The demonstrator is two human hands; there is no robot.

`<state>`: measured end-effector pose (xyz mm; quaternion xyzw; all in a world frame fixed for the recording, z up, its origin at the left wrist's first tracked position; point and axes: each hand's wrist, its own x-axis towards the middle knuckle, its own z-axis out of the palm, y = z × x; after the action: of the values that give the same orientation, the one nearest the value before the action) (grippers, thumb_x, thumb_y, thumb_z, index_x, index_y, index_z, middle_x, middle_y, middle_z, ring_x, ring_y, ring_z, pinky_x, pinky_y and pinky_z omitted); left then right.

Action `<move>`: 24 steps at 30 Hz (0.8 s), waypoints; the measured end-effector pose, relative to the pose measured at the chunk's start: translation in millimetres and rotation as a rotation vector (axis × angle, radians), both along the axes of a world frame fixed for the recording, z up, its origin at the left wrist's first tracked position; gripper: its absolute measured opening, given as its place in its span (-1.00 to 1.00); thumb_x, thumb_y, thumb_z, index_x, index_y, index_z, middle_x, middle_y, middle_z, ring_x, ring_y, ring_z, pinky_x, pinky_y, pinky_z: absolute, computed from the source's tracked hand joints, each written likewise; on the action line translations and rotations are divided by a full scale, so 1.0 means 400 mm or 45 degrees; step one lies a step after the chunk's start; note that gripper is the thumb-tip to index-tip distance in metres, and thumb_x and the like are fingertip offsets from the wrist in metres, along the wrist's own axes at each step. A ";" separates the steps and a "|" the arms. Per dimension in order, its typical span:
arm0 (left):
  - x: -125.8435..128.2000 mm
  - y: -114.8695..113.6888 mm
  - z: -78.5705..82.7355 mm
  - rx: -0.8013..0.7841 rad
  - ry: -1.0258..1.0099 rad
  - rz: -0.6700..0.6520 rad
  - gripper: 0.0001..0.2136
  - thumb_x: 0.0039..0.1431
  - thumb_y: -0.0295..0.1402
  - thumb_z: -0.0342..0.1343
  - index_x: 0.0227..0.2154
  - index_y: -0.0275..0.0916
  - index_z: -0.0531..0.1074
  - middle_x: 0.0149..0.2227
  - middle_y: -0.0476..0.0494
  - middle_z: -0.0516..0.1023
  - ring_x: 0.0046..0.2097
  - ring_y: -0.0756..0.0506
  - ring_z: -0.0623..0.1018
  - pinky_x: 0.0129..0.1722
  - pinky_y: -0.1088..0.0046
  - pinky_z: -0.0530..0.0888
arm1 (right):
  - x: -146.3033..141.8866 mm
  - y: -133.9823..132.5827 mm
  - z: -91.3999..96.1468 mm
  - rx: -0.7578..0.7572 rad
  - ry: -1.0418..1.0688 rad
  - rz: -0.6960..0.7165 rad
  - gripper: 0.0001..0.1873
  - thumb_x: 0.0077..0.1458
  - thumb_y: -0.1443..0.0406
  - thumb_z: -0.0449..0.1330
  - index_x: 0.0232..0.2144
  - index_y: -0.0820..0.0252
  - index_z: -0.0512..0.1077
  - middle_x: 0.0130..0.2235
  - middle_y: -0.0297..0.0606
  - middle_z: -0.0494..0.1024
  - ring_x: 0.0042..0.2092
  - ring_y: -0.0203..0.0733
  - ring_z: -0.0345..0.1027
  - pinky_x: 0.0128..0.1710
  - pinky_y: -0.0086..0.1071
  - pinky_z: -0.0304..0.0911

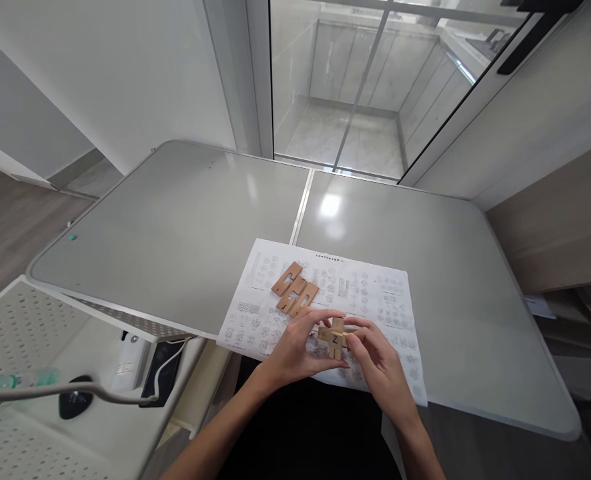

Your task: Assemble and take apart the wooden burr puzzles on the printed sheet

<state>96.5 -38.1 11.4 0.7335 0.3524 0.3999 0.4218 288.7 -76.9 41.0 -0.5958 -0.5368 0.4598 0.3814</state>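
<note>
Between both hands is a small wooden interlocking puzzle (335,339), cross-shaped from this side, with a dark mark like a 7 on its face. My left hand (300,343) grips it from the left, thumb below and fingers above. From the right, my right hand (373,350) pinches it with thumb and fingers. Three flat wooden pieces with cut-out slots (294,290) lie side by side on a printed paper sheet (370,287), just beyond my left hand. Dark marks show on these pieces. My fingers cover parts of the puzzle.
The sheet, printed with small diagrams, lies on a grey folding table (185,220) with a centre seam. A white perforated shelf (40,427) at lower left holds a black mouse-like object (75,398), a white device (130,363) and a cable. A glass door (355,87) stands behind the table.
</note>
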 end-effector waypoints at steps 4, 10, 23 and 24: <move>-0.013 0.004 0.015 0.195 0.097 0.000 -0.16 0.08 -0.11 0.47 0.35 -0.03 0.17 0.30 -0.26 0.44 0.29 -0.30 0.46 0.27 0.03 0.44 | 0.036 0.008 -0.004 -0.006 -0.051 -0.135 -0.55 0.35 -0.05 0.15 -0.40 0.11 0.57 0.09 -0.10 0.56 0.14 0.09 0.44 0.05 -0.19 0.39; -0.094 0.035 0.034 0.320 0.287 0.252 -0.40 0.30 -0.26 0.31 0.32 -0.04 0.21 0.27 -0.26 0.44 0.32 -0.28 0.41 0.30 0.00 0.41 | 0.143 0.043 -0.031 0.008 -0.302 -0.412 -0.53 0.28 -0.10 0.16 -0.37 0.13 0.57 0.13 -0.08 0.57 0.13 0.11 0.44 -0.02 -0.21 0.37; -0.231 0.088 -0.010 0.109 0.503 0.561 -0.52 0.38 -0.17 0.20 0.27 -0.06 0.27 0.27 -0.20 0.44 0.31 -0.24 0.42 0.33 0.04 0.39 | 0.243 0.162 -0.104 0.091 -0.544 -0.664 -0.58 0.22 -0.02 0.17 -0.45 0.16 0.56 0.03 -0.06 0.58 0.02 0.03 0.48 -0.11 -0.23 0.37; -0.229 0.089 -0.010 0.100 0.505 0.553 -0.53 0.38 -0.17 0.20 0.27 -0.06 0.28 0.27 -0.19 0.44 0.32 -0.24 0.42 0.34 0.05 0.38 | 0.243 0.163 -0.105 0.090 -0.544 -0.670 -0.58 0.22 -0.01 0.18 -0.45 0.16 0.57 0.02 -0.06 0.58 0.02 0.03 0.48 -0.11 -0.23 0.37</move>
<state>4.7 -2.4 7.2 0.7205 0.5609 0.3430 0.2205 385.7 -11.7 -0.9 -0.7831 -0.4480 0.1915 0.3864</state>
